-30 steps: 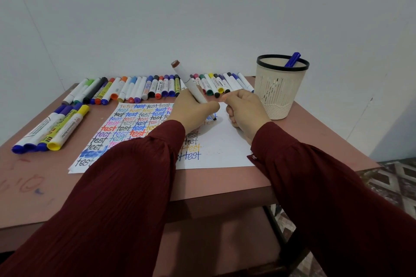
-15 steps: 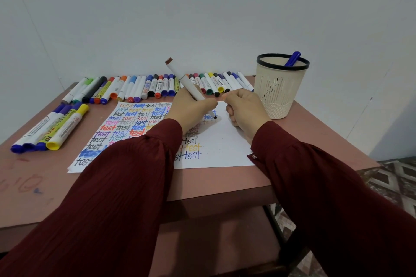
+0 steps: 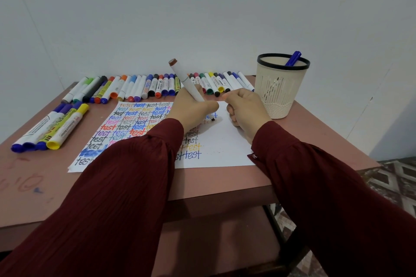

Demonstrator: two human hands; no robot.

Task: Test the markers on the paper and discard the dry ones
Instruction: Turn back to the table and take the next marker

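My left hand (image 3: 191, 111) grips a white marker with a brown end (image 3: 188, 82). Its dark tip touches the white paper (image 3: 225, 141) just right of the rows of coloured "test" words. My right hand (image 3: 246, 112) rests on the paper's right part, curled into a fist; I see nothing in it. A long row of capped markers (image 3: 157, 86) lies along the table's back edge. A beige bin with a black rim (image 3: 281, 87) stands at the back right, with a blue marker (image 3: 292, 58) sticking out of it.
Several thick markers with blue and yellow caps (image 3: 49, 128) lie in a bunch at the left of the reddish table (image 3: 33, 177). A white wall runs behind the table. Patterned floor tiles (image 3: 391, 177) show past the table's right edge.
The marker in my left hand has tilted a little and its tip has shifted slightly on the paper. My right hand has stayed in place.
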